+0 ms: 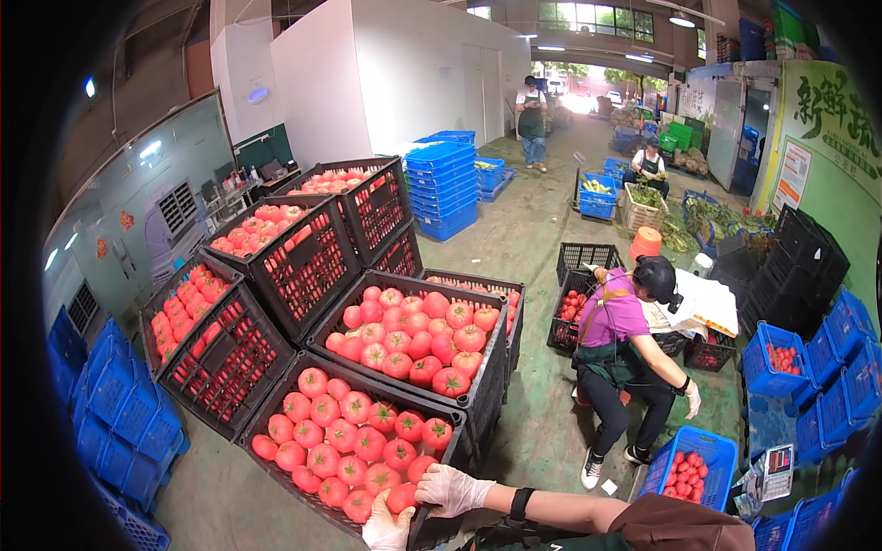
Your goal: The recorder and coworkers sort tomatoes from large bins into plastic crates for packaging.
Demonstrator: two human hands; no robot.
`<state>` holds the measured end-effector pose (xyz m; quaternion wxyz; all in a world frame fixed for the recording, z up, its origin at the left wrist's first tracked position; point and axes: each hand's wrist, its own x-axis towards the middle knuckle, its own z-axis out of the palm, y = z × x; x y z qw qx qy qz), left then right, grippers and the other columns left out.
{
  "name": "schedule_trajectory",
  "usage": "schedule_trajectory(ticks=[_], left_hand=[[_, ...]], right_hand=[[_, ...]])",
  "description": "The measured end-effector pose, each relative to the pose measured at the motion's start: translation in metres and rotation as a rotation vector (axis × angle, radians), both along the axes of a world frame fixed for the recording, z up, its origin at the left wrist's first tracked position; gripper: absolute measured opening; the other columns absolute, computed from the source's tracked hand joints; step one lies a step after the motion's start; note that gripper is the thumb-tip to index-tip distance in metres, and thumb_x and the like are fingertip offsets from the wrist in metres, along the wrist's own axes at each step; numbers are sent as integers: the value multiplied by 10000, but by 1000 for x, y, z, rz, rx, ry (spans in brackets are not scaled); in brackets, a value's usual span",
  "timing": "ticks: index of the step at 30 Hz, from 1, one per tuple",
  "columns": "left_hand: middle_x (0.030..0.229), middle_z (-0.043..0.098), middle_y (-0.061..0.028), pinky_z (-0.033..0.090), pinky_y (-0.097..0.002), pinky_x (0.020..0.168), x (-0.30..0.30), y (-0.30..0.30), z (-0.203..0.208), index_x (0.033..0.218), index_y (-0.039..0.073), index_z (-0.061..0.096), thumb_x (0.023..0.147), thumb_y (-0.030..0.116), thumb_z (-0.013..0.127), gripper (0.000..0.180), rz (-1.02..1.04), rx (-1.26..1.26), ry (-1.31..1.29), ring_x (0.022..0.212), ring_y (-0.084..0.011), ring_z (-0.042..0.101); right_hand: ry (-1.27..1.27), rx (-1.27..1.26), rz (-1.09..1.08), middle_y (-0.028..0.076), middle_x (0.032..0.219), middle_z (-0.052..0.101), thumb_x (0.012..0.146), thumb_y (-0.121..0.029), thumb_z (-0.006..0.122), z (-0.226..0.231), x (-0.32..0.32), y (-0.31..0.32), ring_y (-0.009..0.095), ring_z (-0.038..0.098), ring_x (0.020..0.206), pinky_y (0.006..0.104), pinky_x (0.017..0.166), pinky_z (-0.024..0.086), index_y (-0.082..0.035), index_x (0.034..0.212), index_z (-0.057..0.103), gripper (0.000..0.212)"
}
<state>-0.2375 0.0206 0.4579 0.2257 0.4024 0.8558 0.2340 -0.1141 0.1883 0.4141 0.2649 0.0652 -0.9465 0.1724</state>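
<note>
Tomatoes (354, 441) fill the nearest black crate (276, 418) at your stack's foot. Your gloved right hand (450, 489) lies spread, clutching nothing, on its corner; your left hand (386, 528) cups one tomato (soft, easily bruised). Cradle them gently; the full crate looks heavy.

The concrete floor (542, 275) carries stacked black crates (367, 432) of tomatoes and blue crates (443, 188).

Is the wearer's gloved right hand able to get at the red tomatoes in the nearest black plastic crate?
Probably yes. The right hand in its white glove already rests at the near rim of the black plastic crate, right beside the red tomatoes. The crate is open-topped and nothing covers the fruit.
</note>
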Motion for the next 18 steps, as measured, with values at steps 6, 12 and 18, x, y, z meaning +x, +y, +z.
schedule_trajectory(ticks=[6, 12, 18], left_hand=[[1273, 599, -217, 489, -448, 940, -7, -10, -16, 1418, 112, 462, 870, 410, 651, 652, -38, 158, 37, 1103, -397, 607], [1278, 602, -199, 502, -453, 916, -4, -1, -2, 1469, 146, 408, 888, 433, 615, 680, -97, -30, 49, 1083, -393, 619], [1294, 597, -194, 502, -446, 918, -4, 0, -1, 1479, 154, 396, 891, 462, 599, 694, -102, -27, 37, 1102, -373, 619]], right_hand=[[-4, 16, -3, 49, 760, 536, 631, -411, 773, 4, -2, -3, 248, 568, 742, 369, 716, 414, -114, 804, 516, 429], [3, 31, -15, 50, 754, 536, 624, -415, 774, 2, -1, -2, 246, 571, 736, 368, 706, 422, -114, 785, 513, 429], [-4, 33, -27, 48, 752, 536, 623, -405, 774, 2, 0, -1, 247, 574, 738, 369, 705, 424, -114, 781, 512, 423]])
